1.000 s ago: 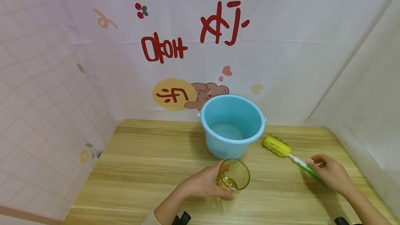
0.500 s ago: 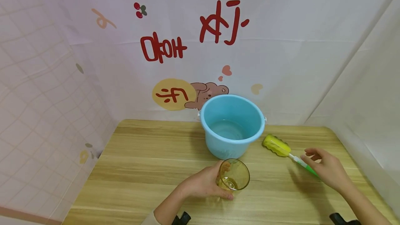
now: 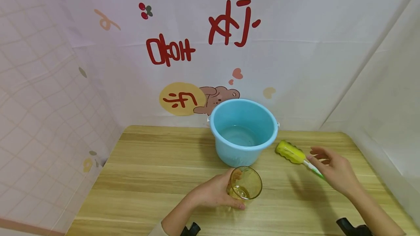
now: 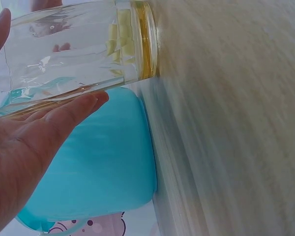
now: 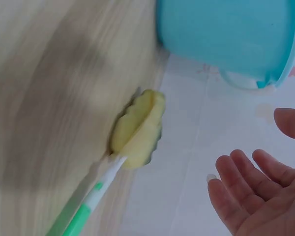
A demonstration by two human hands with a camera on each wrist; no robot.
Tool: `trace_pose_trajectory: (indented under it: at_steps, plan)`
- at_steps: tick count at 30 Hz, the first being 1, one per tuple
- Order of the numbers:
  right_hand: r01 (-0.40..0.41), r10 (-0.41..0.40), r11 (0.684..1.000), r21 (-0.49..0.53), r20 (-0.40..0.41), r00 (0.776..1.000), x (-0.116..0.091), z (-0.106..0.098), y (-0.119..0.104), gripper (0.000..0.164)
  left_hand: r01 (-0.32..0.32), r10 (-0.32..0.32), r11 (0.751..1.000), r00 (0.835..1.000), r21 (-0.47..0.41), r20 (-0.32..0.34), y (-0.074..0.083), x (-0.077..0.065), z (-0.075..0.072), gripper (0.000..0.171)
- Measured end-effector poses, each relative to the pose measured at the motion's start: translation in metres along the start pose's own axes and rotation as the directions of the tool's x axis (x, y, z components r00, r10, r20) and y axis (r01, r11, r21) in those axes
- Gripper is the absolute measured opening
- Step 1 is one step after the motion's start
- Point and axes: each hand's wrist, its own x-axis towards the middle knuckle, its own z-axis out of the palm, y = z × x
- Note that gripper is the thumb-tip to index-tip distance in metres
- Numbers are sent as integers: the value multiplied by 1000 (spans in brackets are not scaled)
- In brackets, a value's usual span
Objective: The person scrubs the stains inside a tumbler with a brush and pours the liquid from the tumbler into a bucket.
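Observation:
An amber-tinted clear glass (image 3: 251, 183) stands upright on the table in the head view. My left hand (image 3: 214, 188) grips it from the left, thumb on the near side and fingers around the far side. In the left wrist view the glass (image 4: 73, 49) touches the wood with its thick base. To the right lies a sponge brush (image 3: 291, 152) with a yellow head and a white-and-green handle. Over that handle hovers my right hand (image 3: 334, 170), fingers loosely bent. The right wrist view shows the hand (image 5: 260, 191) holding nothing, apart from the brush (image 5: 137, 132).
A light blue bucket (image 3: 229, 152) with some water in it stands behind the glass, near the back edge. The wooden table (image 3: 147, 177) meets a printed white cloth (image 3: 311, 65) at the back and cloth sides left and right.
My right hand has moved left and away from me, along the brush handle toward its yellow head. The left hand, glass, bucket and brush keep their places.

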Motion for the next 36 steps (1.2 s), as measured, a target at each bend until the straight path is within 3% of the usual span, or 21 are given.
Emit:
trace_pose_trajectory:
  at_steps: [12, 36]
  plan:
    - [55, -52, 990, 128, -23, 998, 5, 8, -31, 52, 1, -1, 1000, 1000, 12, -10, -1, -1, 1, 88]
    - [97, -88, 968, 232, -49, 995, 18, 31, -74, 42, -29, 29, 999, 1000, -39, -1, 1, -1, 2, 89]
